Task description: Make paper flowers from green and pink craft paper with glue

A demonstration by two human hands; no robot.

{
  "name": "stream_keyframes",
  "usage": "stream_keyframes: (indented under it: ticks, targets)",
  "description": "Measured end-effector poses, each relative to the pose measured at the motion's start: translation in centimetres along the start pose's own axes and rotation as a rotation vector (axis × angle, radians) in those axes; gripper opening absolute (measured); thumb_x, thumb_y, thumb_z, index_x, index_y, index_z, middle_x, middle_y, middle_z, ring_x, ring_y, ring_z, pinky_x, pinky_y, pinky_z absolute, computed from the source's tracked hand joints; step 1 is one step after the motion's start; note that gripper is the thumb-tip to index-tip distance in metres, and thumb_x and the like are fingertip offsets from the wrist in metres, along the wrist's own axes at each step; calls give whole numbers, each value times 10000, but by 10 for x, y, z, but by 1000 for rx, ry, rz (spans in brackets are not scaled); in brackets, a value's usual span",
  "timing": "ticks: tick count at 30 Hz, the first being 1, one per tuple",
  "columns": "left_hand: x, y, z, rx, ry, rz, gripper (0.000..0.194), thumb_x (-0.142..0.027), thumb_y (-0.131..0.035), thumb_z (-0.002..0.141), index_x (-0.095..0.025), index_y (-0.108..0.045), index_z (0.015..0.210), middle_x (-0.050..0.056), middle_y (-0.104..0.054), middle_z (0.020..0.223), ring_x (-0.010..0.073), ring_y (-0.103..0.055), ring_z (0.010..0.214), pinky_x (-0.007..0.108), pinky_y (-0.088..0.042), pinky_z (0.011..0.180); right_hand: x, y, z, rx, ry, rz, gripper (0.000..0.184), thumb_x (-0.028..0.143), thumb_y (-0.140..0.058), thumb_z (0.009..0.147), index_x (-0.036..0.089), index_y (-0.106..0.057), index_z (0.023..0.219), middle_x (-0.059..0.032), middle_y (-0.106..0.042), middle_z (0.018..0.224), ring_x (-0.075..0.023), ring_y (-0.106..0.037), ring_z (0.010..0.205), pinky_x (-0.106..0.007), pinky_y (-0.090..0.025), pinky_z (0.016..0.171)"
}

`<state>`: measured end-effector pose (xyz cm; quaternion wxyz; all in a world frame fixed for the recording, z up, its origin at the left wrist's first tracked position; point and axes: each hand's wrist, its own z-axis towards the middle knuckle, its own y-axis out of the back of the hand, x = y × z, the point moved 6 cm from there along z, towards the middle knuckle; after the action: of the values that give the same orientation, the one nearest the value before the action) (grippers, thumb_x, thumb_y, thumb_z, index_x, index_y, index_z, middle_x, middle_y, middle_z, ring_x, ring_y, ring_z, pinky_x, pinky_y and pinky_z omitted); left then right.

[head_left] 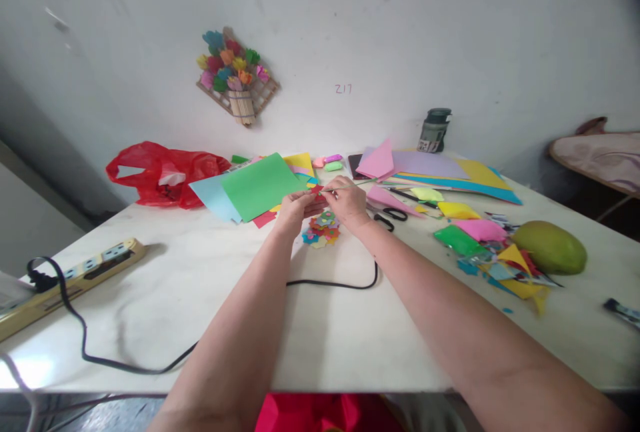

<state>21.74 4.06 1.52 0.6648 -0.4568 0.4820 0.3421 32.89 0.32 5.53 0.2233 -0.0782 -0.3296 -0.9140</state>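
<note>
My left hand (299, 207) is closed on a small red paper piece (317, 193) above the middle of the table. Against that piece, my right hand (349, 203) pinches a thin stick-like tool (327, 191); its exact kind is too small to make out. Just below both hands lies a pile of colourful paper flowers (321, 230). Black-handled scissors (384, 221) rest to the right of my right wrist. Behind my left hand, a green paper sheet (263, 185) overlaps a light blue sheet (213, 200).
A red plastic bag (167, 172) and a power strip (95, 262) with a black cable (84, 345) occupy the left. On the right are coloured sheets (430, 164), clay packets (457, 211), paper scraps (515, 272), a green fruit (550, 247) and a bottle (434, 131).
</note>
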Motion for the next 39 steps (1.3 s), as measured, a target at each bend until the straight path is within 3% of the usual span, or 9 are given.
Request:
stream_keyframes:
  ticks: [24, 39]
  targets:
    - [1, -3, 0, 31, 14, 2, 199, -267, -662, 578, -115, -609, 694, 87, -669, 615, 227, -658, 685, 330, -501, 681, 1, 1, -2, 2, 15, -33, 134, 247, -516, 787, 214, -635, 734, -42, -622, 828, -186, -531, 837, -274, -387, 633]
    - [3, 2, 2, -17, 19, 9, 208, -248, -690, 530, -116, -604, 667, 67, -656, 578, 198, -651, 637, 306, -496, 670, -1, -3, -3, -12, 26, 42, 163, 252, -497, 792, 228, -646, 732, -26, -627, 846, -169, -535, 868, -268, -409, 682]
